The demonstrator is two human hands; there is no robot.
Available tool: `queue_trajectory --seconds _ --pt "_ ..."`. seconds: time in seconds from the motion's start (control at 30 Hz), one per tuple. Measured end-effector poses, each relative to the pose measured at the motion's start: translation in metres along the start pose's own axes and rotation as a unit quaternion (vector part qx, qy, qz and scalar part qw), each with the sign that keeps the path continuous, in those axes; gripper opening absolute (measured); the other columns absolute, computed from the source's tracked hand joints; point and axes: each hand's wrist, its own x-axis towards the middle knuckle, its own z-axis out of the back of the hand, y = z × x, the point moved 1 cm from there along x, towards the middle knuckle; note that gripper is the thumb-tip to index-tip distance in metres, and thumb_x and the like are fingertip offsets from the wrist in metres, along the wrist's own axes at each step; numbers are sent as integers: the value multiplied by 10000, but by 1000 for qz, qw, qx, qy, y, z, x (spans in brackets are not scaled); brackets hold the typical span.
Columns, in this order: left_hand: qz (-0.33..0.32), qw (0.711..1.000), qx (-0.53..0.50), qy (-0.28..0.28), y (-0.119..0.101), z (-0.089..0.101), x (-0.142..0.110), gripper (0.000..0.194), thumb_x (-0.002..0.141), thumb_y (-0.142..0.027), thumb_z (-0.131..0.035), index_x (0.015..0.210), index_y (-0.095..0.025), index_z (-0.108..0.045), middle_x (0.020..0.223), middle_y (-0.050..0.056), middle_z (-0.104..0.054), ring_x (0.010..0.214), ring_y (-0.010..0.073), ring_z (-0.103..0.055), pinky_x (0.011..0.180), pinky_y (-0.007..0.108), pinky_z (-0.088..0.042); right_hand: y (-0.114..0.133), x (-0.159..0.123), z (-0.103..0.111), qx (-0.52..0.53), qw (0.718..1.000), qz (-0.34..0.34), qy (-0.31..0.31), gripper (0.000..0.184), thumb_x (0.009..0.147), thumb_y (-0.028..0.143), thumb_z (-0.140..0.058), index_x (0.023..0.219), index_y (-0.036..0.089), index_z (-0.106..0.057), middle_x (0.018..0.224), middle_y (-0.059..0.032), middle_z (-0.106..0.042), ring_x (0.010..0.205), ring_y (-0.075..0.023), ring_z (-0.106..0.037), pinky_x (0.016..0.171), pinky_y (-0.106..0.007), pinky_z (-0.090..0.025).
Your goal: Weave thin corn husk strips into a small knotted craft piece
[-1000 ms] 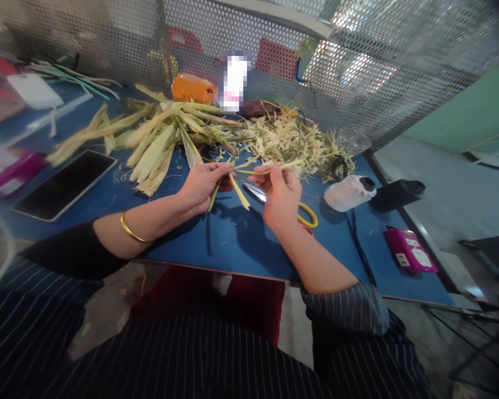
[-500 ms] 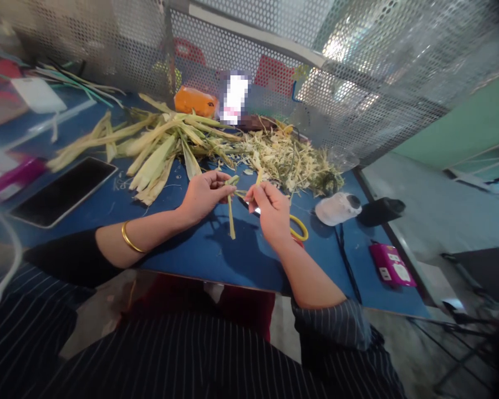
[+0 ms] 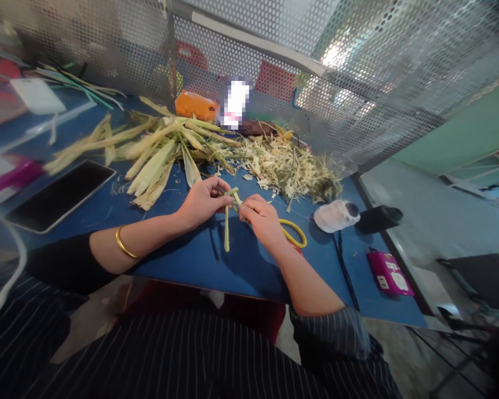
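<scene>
Thumb and fingers of my left hand (image 3: 208, 204) pinch a folded pale-green corn husk strip (image 3: 227, 227), one end of which hangs down above the table. Close by on the right, my right hand (image 3: 260, 217) is closed on another part of the strip, its fingertips partly hiding the grip. Scissors with a yellow handle (image 3: 297, 228) lie on the table beside my right hand, partly covered by it. Just beyond my hands, a bundle of long corn husks (image 3: 153, 158) spreads out, next to a pile of shredded husk scraps (image 3: 283, 163).
A dark phone (image 3: 60, 194) lies at left. White (image 3: 335, 215) and black (image 3: 378, 219) thread spools stand at right, near a magenta power socket box (image 3: 390, 272). An orange packet (image 3: 196, 105) and a blurred bright screen (image 3: 235, 104) sit before the perforated metal panel (image 3: 249, 39).
My right hand has come left and slightly down, closer to my left hand. The hanging strip end has shifted a little lower and left. Both hands keep their hold.
</scene>
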Motion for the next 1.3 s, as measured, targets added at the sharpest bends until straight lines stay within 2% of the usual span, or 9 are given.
queue_trajectory --seconds 0.3,0.43,0.57,0.7,0.9,1.03,1.17,1.23,1.3 --pt "-17 999 29 -3 -5 2 -1 211 721 -236 -723 836 -167 -560 617 -7 -643 549 109 -611 557 228 -512 6 -3 1 -59 996 64 -28 285 880 221 -527 599 194 -567 795 -9 -496 766 -139 -514 744 -304 -394" --pt "-13 998 54 -7 -10 1 -3 148 718 -211 -702 813 -139 -615 646 12 -659 540 93 -587 537 206 -482 8 -5 1 -68 994 84 -11 289 891 232 -523 608 195 -567 804 -11 -499 766 -139 -512 729 -302 -390" --pt "-9 997 67 -23 -12 -1 -5 128 712 -214 -707 786 -124 -653 634 20 -659 530 89 -575 527 203 -468 9 -5 1 -65 995 71 8 294 884 207 -518 596 187 -571 800 -11 -507 768 -137 -520 741 -301 -390" --pt "20 999 27 -38 -14 -3 -6 121 705 -201 -725 759 -120 -653 609 20 -656 503 79 -560 506 195 -459 6 -4 2 -61 997 47 5 298 872 196 -518 579 188 -571 787 -6 -512 769 -138 -525 750 -303 -388" --pt "39 999 -5 -26 -15 -4 -6 172 690 -234 -759 765 -111 -666 610 35 -669 496 86 -570 509 207 -473 5 -2 3 -56 998 39 3 302 868 204 -520 570 188 -567 782 -5 -509 746 -134 -519 724 -303 -385" --pt "24 999 7 -29 -12 -4 -7 223 685 -279 -774 780 -119 -651 626 36 -676 511 95 -590 529 215 -490 4 -2 3 -63 997 43 -15 300 860 193 -523 563 190 -560 774 -6 -511 754 -138 -524 744 -310 -392" --pt "-22 997 79 -15 -9 -3 -9 196 707 -272 -748 787 -142 -625 610 20 -668 522 111 -611 525 214 -480 6 -3 3 -77 996 48 -17 299 861 187 -524 564 188 -549 785 -10 -510 749 -138 -521 727 -309 -391" --pt "-48 992 118 -2 -9 -3 -10 160 721 -260 -727 787 -147 -635 629 21 -675 549 115 -620 537 210 -475 7 -3 3 -88 994 63 -23 301 874 208 -525 574 188 -543 798 -17 -511 752 -140 -515 719 -309 -390" --pt "-47 990 133 28 -8 -3 -10 129 736 -255 -703 785 -146 -654 650 26 -682 563 114 -617 548 210 -474 6 -3 2 -96 992 72 -33 297 884 224 -524 589 190 -540 806 -21 -513 755 -142 -513 718 -308 -392"
